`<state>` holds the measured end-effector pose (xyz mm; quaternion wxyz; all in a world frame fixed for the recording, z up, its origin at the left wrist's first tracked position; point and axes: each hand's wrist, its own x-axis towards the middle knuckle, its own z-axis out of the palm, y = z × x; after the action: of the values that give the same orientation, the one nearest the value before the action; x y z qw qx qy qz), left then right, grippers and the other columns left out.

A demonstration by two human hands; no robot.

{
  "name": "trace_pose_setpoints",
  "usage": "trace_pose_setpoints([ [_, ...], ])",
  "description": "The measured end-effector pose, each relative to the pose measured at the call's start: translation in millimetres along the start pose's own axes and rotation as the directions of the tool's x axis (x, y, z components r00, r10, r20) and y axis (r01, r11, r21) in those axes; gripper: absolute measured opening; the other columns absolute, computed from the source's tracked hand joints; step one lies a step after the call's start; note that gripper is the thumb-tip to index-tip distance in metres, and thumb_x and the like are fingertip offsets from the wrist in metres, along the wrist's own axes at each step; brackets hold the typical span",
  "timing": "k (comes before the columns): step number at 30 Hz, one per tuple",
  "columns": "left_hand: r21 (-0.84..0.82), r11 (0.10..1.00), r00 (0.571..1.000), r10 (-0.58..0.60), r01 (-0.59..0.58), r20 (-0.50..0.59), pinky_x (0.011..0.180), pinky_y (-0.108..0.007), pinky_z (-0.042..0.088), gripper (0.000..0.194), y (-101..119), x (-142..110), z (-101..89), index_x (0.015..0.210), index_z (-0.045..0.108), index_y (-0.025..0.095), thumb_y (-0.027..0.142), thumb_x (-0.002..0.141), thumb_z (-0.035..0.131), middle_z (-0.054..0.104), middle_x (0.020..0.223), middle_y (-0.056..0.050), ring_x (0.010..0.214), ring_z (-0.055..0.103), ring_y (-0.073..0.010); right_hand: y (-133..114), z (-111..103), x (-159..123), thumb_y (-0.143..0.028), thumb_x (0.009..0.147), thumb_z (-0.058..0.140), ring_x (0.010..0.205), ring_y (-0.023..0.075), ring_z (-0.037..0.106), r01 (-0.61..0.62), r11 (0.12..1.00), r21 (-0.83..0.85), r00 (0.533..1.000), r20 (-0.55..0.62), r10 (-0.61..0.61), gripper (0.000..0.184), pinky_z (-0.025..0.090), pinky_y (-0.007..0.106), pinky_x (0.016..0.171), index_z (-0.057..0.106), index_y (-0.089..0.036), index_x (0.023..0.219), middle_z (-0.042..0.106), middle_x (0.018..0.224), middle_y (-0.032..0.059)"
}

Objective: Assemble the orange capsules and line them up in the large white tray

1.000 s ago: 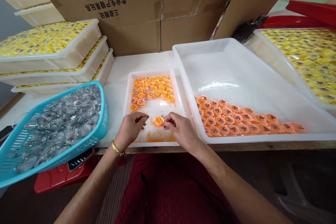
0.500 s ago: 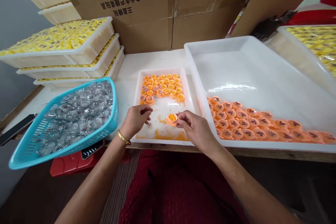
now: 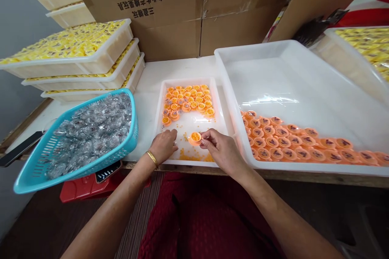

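My right hand (image 3: 220, 149) pinches a small orange toy cup (image 3: 195, 137) by its right side, above the near part of a small white tray (image 3: 214, 123). Yellow candy beads fill the cup. To its left, apart from the cup, my left hand (image 3: 163, 145) has its fingers curled together. A tiny shiny bit shows at those fingertips, too small to name. Many orange cups with yellow beads (image 3: 193, 94) stand in the tray's far half. Loose yellow beads (image 3: 194, 156) lie along its near edge.
At right, a big white tray (image 3: 261, 77) holds rows of orange cups with dark-printed tops (image 3: 284, 142). A blue basket (image 3: 133, 129) of clear wrapped pieces stands at left. Behind are stacked trays of yellow packets (image 3: 69, 44) and a cardboard box (image 3: 170, 36).
The view has swung left, so things sit further right. My right hand still holds the cup. My left hand has lowered slightly and its fingers have curled in more.
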<state>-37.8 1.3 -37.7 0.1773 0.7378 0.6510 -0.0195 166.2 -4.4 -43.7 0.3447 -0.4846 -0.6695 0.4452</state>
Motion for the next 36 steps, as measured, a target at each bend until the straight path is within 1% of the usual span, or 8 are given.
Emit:
trace_pose_setpoints([
  [2, -0.086, 0.996, 1.0, -0.007, 0.007, -0.001, 0.067, -0.029, 0.044, 0.012, -2.3, -1.6, -2.6, 0.08, 0.055, 0.018, 0.013, 0.07, 0.062, 0.061, 0.074, -0.002, 0.072, 0.059, -0.0174, 0.2, 0.0, 0.1, -0.017, 0.084, 0.05, 0.073, 0.0169, 0.071, 0.011, 1.0, -0.018, 1.0, -0.001, -0.011, 0.005, 0.053, 0.027, 0.065, 0.054, -0.021, 0.082, 0.069, 0.079, 0.0025],
  [4, -0.346, 0.938, 0.999, -0.034, 0.024, -0.022, 0.061, -0.026, 0.044, 0.011, -3.6, -4.4, -5.5, 0.08, 0.056, 0.018, 0.014, 0.071, 0.061, 0.059, 0.067, 0.001, 0.063, 0.057, -0.0137, 0.0, 0.1, 0.1, -0.017, 0.084, 0.049, 0.073, 0.017, 0.07, 0.022, 0.999, -0.036, 1.0, -0.003, -0.022, 0.006, 0.053, 0.027, 0.064, 0.053, -0.021, 0.082, 0.069, 0.079, 0.0027],
  [5, -0.522, 0.853, 0.997, -0.061, 0.031, -0.041, 0.058, -0.026, 0.045, 0.013, -3.6, -6.1, -7.0, 0.083, 0.057, 0.017, 0.016, 0.071, 0.062, 0.058, 0.064, 0.003, 0.059, 0.056, -0.0124, -0.3, 0.1, 0.0, -0.017, 0.084, 0.049, 0.073, 0.0169, 0.07, 0.027, 0.999, -0.04, 1.0, -0.002, -0.027, 0.006, 0.053, 0.026, 0.064, 0.053, -0.021, 0.082, 0.068, 0.08, 0.0029],
  [8, -0.907, 0.42, 0.981, -0.169, -0.013, -0.092, 0.059, -0.026, 0.048, 0.022, -1.2, -11.5, -11.9, 0.088, 0.061, 0.014, 0.021, 0.069, 0.068, 0.059, 0.067, 0.003, 0.057, 0.057, -0.0104, -1.7, -0.6, -0.6, -0.016, 0.084, 0.048, 0.071, 0.0161, 0.07, 0.032, 0.999, -0.036, 0.999, 0.011, -0.032, 0.007, 0.053, 0.026, 0.063, 0.051, -0.021, 0.082, 0.068, 0.083, 0.0034],
  [11, -0.997, 0.067, 0.979, -0.197, -0.047, -0.06, 0.066, -0.026, 0.051, 0.023, 3.2, -16.3, -15.9, 0.082, 0.065, 0.012, 0.025, 0.066, 0.074, 0.063, 0.076, 0.0, 0.066, 0.062, -0.0113, -3.5, -1.3, -1.1, -0.016, 0.085, 0.047, 0.071, 0.0158, 0.07, 0.034, 0.999, -0.036, 0.999, 0.017, -0.034, 0.007, 0.053, 0.026, 0.063, 0.051, -0.021, 0.081, 0.068, 0.084, 0.0031],
  [14, -0.994, -0.111, 0.988, -0.156, -0.013, 0.004, 0.062, -0.023, 0.051, 0.022, 6.8, -18.6, -17.6, 0.08, 0.067, 0.012, 0.025, 0.066, 0.077, 0.064, 0.075, -0.001, 0.066, 0.063, -0.0108, -4.4, -1.5, -0.8, -0.016, 0.084, 0.047, 0.07, 0.0154, 0.07, 0.044, 0.999, -0.021, 0.999, 0.008, -0.044, 0.007, 0.053, 0.025, 0.062, 0.051, -0.021, 0.081, 0.068, 0.084, 0.0028],
  [24, -0.951, -0.295, 0.988, -0.086, 0.098, 0.129, 0.05, -0.017, 0.046, 0.017, 16.2, -16.3, -15.4, 0.075, 0.065, 0.012, 0.021, 0.068, 0.076, 0.061, 0.069, 0.0, 0.06, 0.059, -0.0079, -2.0, -4.1, 1.5, -0.015, 0.086, 0.046, 0.073, 0.0154, 0.069, 0.074, 0.993, -0.092, 0.997, -0.005, -0.075, 0.01, 0.052, 0.026, 0.067, 0.054, -0.021, 0.087, 0.068, 0.082, 0.0027],
  [36, -0.987, -0.138, 0.995, -0.047, 0.083, 0.091, 0.054, -0.018, 0.047, 0.018, 28.1, -20.4, -15.0, 0.079, 0.066, 0.012, 0.026, 0.07, 0.074, 0.064, 0.067, -0.001, 0.059, 0.059, -0.0085, -6.6, -5.7, 1.8, -0.012, 0.087, 0.046, 0.076, 0.0151, 0.064, 0.158, 0.967, -0.199, 0.986, -0.024, -0.166, 0.011, 0.049, 0.028, 0.071, 0.054, -0.02, 0.089, 0.067, 0.086, 0.0044],
])
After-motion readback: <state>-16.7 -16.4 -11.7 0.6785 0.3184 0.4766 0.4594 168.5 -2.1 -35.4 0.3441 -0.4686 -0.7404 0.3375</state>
